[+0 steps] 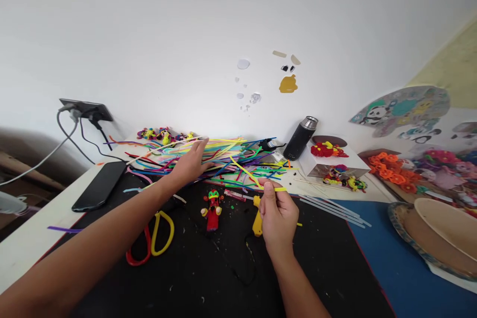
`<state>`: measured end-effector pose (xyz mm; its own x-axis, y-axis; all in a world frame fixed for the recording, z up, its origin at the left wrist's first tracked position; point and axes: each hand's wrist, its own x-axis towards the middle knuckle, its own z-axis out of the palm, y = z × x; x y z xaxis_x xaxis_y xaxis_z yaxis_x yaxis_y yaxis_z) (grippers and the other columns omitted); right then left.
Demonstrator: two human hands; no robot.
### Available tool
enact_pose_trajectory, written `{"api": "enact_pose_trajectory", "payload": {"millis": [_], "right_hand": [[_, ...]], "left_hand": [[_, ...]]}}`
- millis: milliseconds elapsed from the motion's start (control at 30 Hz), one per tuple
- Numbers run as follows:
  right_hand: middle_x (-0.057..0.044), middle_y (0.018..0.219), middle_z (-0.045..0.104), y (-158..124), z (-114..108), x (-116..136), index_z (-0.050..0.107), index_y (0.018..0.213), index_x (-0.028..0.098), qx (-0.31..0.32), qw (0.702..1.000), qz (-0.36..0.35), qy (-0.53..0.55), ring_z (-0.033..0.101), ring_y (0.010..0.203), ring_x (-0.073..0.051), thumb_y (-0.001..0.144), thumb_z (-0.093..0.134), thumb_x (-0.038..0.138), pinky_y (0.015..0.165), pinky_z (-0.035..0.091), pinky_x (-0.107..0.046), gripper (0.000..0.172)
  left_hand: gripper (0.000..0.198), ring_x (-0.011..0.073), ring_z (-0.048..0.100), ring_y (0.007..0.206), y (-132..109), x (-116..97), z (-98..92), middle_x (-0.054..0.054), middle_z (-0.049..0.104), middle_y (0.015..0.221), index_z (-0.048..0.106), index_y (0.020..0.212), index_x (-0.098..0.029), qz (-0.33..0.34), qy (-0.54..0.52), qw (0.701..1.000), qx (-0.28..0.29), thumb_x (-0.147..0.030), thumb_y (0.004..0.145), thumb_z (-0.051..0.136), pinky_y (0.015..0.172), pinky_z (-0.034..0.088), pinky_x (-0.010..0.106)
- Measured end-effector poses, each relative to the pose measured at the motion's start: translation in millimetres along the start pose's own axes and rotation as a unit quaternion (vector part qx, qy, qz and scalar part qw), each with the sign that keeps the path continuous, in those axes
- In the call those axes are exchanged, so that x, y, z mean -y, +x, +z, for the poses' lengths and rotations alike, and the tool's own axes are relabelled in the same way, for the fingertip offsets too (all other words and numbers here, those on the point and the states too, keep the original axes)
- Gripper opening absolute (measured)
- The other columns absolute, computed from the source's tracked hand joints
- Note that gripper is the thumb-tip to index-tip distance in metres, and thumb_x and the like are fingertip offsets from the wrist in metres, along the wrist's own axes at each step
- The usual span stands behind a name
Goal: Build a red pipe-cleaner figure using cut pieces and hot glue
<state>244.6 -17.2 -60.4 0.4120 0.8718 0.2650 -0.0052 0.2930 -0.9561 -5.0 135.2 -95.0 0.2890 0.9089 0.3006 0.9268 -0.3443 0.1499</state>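
My left hand (192, 161) reaches over the heap of coloured pipe cleaners (223, 151) near the wall, its thumb and fingers apart; nothing shows in its grip. Between thumb and fingers, my right hand (278, 208) pinches a bent yellow pipe cleaner (244, 169), one long end pointing up and left toward the heap. A yellow glue gun (257, 223) lies partly hidden beside that hand. On the black mat between my arms is a small red pipe-cleaner figure (212, 216) with a green and yellow headpiece. Scissors (164, 246) with red and yellow handles lie partly under my left forearm.
A phone (99, 186) lies at left below a wall socket (86, 109) with cables. Behind stand a black flask (300, 137) and a white box (337, 161) bearing figures. Clear glue sticks (335, 211) and a woven basket (410, 238) are at right.
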Motion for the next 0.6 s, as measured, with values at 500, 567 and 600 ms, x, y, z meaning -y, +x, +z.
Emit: {"api": "enact_pose_trajectory", "payload": {"millis": [500,567,600], "right_hand": [[0.006,0.051,0.043,0.7,-1.2,-10.7,0.083,0.105,0.012,0.017,1.0,-0.006,-0.014,0.039,0.045,-0.011,0.1,0.065,0.06,0.044,0.03,-0.024,0.051],[0.006,0.052,0.043,0.6,-1.3,-12.1,0.084,0.105,0.013,0.018,1.0,-0.009,-0.014,0.04,0.046,-0.011,0.1,0.065,0.058,0.045,0.03,-0.024,0.049],[0.007,0.052,0.043,0.4,-1.2,-12.4,0.083,0.105,0.013,0.019,1.0,-0.01,-0.011,0.039,0.045,-0.011,0.1,0.065,0.057,0.045,0.03,-0.024,0.048]], "left_hand": [[0.033,0.034,0.067,0.113,2.7,-30.7,-9.3,0.016,0.067,0.12,0.067,0.119,-0.019,0.024,0.099,0.992,0.072,-0.007,0.095,0.048,0.076,0.058,0.038],[0.03,0.033,0.069,0.109,7.7,-31.4,-15.5,0.016,0.067,0.119,0.068,0.116,-0.018,0.016,0.11,0.991,0.069,-0.007,0.095,0.049,0.076,0.057,0.038],[0.03,0.0327,0.069,0.107,11.1,-30.9,-19.1,0.016,0.067,0.119,0.068,0.116,-0.018,0.011,0.114,0.991,0.064,-0.008,0.096,0.048,0.076,0.057,0.038]]}}
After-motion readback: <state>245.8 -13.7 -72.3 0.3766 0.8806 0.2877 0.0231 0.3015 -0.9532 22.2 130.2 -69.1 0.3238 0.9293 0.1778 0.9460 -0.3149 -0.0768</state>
